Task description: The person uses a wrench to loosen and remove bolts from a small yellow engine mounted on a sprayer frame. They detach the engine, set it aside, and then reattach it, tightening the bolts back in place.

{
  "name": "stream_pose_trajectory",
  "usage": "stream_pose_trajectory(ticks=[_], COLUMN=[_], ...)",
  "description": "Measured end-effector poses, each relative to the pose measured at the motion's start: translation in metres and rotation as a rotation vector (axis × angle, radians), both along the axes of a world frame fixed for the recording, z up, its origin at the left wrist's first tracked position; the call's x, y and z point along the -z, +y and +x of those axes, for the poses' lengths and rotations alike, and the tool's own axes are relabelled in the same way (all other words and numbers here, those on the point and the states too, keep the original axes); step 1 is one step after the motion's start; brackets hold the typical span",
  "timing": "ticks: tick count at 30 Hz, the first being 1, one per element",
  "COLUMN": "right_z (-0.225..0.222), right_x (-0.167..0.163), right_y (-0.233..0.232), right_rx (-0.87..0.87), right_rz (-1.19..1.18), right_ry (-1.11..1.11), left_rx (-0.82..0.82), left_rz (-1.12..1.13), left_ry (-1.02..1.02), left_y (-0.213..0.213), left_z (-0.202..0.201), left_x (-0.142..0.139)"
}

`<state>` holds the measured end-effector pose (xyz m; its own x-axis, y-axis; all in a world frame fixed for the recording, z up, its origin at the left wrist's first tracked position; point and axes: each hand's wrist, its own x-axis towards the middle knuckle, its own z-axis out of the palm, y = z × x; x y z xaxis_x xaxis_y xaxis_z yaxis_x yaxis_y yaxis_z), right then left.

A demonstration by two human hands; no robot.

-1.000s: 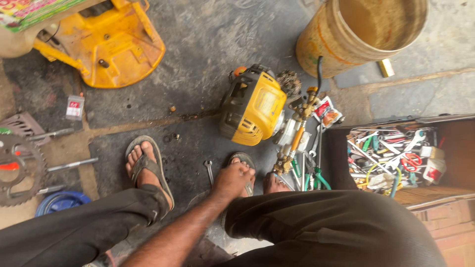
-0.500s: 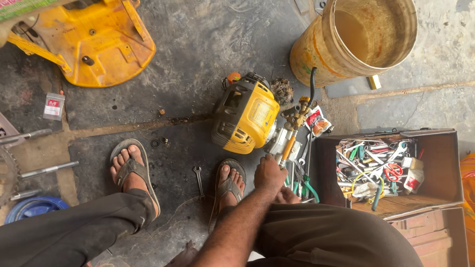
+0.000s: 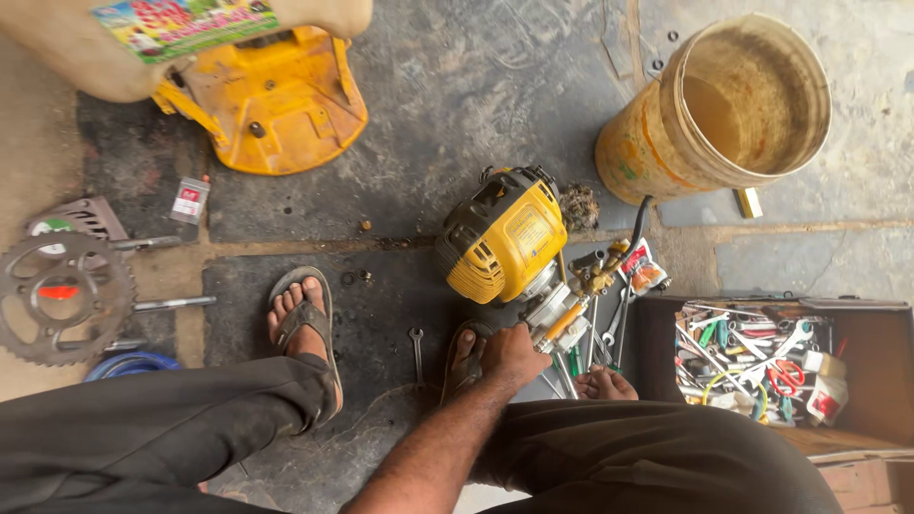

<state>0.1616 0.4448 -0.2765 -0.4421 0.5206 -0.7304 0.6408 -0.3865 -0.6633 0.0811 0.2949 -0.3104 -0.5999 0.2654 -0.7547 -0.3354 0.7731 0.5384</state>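
My left hand (image 3: 512,354) is closed around the metal fitting at the near end of the engine (image 3: 505,233), fingers curled over the silver and brass parts; whether it is pressing or only resting there I cannot tell. My right hand (image 3: 606,384) shows only its fingertips past my knee, low by the tools on the floor, and I cannot tell whether it grasps anything.

From the head view, the engine lies on its side on the dark floor, yellow housing pointing away from me, its metal end toward my left hand and just past my sandalled right foot. I judge it heavy and stiff, with an oily, slippery housing; the black hose (image 3: 636,221) and brass parts at the near end look like the fragile bits, so the solid body is the better place to take hold.

A wrench (image 3: 417,350) lies between my feet. The bucket (image 3: 716,107) stands beyond the engine to the right, the toolbox (image 3: 762,357) beside my right knee, the sprocket (image 3: 59,297) far left, and a yellow cover (image 3: 276,100) at upper left.
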Motion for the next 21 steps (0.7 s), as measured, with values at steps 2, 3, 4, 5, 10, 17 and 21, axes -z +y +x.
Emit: stream_pose_trajectory(ticks=[2, 3, 4, 5, 10, 17, 21], right_z=[-0.004, -0.007, -0.011, -0.014, -0.035, -0.074, -0.103], right_x=[-0.001, -0.003, -0.005, -0.009, -0.029, -0.073, -0.071], right_y=[-0.001, -0.002, -0.002, -0.001, -0.001, -0.003, -0.019], right_rx=[0.035, 0.009, -0.017, -0.044, -0.141, -0.153, -0.008], right_rz=[0.038, 0.003, -0.032, -0.065, -0.148, -0.081, -0.116], right_ry=[0.046, 0.053, 0.061, 0.067, 0.255, 0.368, 0.302], left_rx=[0.018, 0.029, 0.026, 0.022, 0.093, 0.052, 0.069], left_rz=[0.032, 0.048, 0.061, 0.076, 0.246, 0.42, 0.339], left_ry=[-0.005, -0.008, -0.027, -0.049, 0.111, -0.031, -0.067], left_y=[-0.01, -0.015, -0.02, -0.026, -0.06, -0.131, -0.166], left_z=[-0.007, -0.012, -0.017, -0.023, -0.051, -0.097, -0.117], left_x=[-0.004, -0.005, -0.005, -0.005, -0.001, -0.011, -0.028])
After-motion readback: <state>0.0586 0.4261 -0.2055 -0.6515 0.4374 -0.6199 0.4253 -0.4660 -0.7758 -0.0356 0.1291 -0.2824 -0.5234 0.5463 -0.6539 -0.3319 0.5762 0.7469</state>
